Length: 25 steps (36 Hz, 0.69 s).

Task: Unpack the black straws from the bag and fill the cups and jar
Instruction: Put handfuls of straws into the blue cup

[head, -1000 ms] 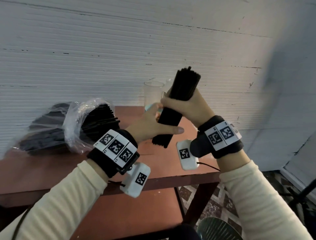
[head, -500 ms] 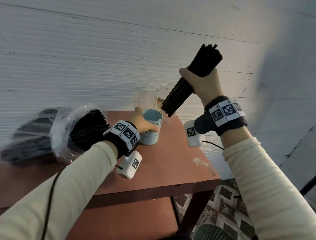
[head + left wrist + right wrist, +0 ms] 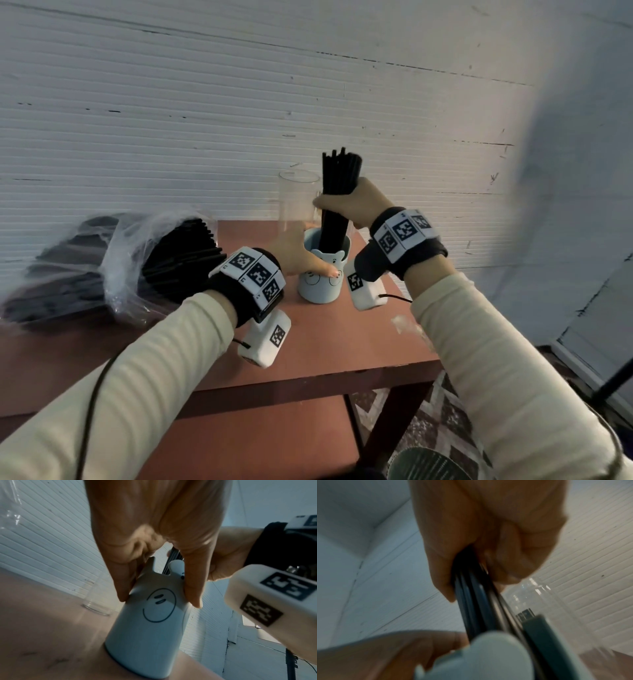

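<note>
Lowering a bundle of black straws [image 3: 337,192] into a pale blue cup [image 3: 322,277], the right hand [image 3: 352,202] has its fingers curled tight around the middle of the bundle, with the lower ends already inside the cup's mouth and the upper ends standing above the fist. The left hand [image 3: 301,255] steadies the cup just below the right hand, thumb on one side and fingers on the other, pinching its upper wall [image 3: 154,601] near the rim. The cup stands upright on the table [image 3: 342,342].

Risks from this position, as a judgement:
- A fast release may let the tall straws lean to one side; the cup is short beside them and could tip if the left hand lets go early.
- Straws at the edge of the bundle may catch on the rim or the moulded ears [image 3: 176,566] and spill outside.
- A clear glass [image 3: 298,202] stands just beyond the left hand's fingers; a sideways sweep of either wrist could knock it over.

The remaining straws lie in an open plastic bag [image 3: 113,260] on the table, well to the outer side of the left wrist. Whether a jar stands behind the right hand cannot be told.
</note>
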Each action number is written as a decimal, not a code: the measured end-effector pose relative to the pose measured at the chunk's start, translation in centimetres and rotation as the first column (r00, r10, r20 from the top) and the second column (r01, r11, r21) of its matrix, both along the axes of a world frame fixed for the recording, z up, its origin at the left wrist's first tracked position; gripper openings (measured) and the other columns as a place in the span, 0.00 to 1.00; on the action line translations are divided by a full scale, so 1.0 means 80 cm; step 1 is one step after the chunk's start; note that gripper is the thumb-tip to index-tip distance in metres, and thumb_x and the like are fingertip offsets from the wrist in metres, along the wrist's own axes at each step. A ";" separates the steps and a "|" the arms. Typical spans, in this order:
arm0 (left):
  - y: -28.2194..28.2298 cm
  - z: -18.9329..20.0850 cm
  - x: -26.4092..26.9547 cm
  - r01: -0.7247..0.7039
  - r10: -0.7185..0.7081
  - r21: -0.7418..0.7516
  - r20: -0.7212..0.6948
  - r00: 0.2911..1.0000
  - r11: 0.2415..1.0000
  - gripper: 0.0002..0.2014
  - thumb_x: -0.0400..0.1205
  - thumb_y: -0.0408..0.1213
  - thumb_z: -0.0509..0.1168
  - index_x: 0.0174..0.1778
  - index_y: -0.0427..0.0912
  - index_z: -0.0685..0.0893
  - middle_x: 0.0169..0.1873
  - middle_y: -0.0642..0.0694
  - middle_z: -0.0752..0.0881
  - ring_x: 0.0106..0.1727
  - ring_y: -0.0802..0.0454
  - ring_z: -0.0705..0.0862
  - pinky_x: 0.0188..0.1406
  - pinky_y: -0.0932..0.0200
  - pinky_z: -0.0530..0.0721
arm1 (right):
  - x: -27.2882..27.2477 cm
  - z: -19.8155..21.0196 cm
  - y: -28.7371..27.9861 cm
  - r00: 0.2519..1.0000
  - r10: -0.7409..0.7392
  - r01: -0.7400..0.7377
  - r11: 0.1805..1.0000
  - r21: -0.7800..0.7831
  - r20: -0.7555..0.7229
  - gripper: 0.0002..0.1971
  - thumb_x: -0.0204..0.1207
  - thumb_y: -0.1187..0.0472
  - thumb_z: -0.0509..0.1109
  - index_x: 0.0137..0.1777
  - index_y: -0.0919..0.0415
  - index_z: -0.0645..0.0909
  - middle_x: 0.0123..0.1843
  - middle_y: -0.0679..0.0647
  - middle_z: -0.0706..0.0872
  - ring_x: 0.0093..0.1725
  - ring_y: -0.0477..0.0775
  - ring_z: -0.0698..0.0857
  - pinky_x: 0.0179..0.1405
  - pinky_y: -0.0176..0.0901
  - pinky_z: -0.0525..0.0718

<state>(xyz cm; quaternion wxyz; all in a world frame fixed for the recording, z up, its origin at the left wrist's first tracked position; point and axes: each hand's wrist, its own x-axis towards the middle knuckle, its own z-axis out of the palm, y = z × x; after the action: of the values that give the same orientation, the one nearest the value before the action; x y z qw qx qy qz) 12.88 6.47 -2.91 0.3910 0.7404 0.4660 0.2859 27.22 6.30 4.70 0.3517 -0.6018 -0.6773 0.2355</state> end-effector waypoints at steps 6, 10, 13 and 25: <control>0.006 -0.011 0.001 -0.047 0.047 0.000 0.022 0.999 0.999 0.52 0.45 0.56 0.84 0.67 0.47 0.78 0.56 0.51 0.88 0.59 0.52 0.87 0.62 0.45 0.85 | -0.003 -0.018 0.002 0.996 -0.033 0.042 0.993 -0.106 0.085 0.16 0.69 0.47 0.77 0.42 0.58 0.79 0.32 0.49 0.80 0.28 0.45 0.78 0.21 0.32 0.72; 0.002 -0.007 0.001 -0.044 0.044 0.001 0.031 0.999 0.999 0.51 0.46 0.54 0.84 0.67 0.46 0.78 0.58 0.51 0.87 0.60 0.52 0.86 0.63 0.46 0.85 | -0.001 -0.015 0.000 1.000 0.000 0.002 0.994 -0.109 0.021 0.23 0.67 0.47 0.80 0.54 0.62 0.82 0.42 0.58 0.89 0.36 0.52 0.85 0.36 0.43 0.84; -0.004 -0.003 0.002 -0.032 0.031 0.018 0.040 0.999 0.999 0.45 0.52 0.48 0.86 0.66 0.44 0.79 0.57 0.49 0.88 0.60 0.52 0.86 0.64 0.46 0.84 | 0.000 -0.013 -0.001 1.000 0.026 -0.026 0.996 -0.090 0.000 0.21 0.70 0.52 0.79 0.55 0.66 0.81 0.46 0.62 0.89 0.41 0.54 0.87 0.40 0.43 0.87; -0.018 0.007 0.003 -0.022 0.022 0.049 -0.007 1.000 0.999 0.32 0.60 0.41 0.84 0.61 0.44 0.85 0.53 0.49 0.89 0.57 0.53 0.87 0.64 0.47 0.85 | 0.001 -0.022 -0.014 1.000 -0.006 0.005 0.998 0.065 0.016 0.26 0.75 0.49 0.74 0.67 0.65 0.80 0.54 0.61 0.89 0.51 0.58 0.89 0.59 0.56 0.85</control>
<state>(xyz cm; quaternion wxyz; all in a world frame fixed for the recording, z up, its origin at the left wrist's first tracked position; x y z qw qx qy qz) 13.16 4.99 -2.38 0.3678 0.7457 0.4685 0.2986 27.27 5.19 2.91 0.3661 -0.5937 -0.6859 0.2075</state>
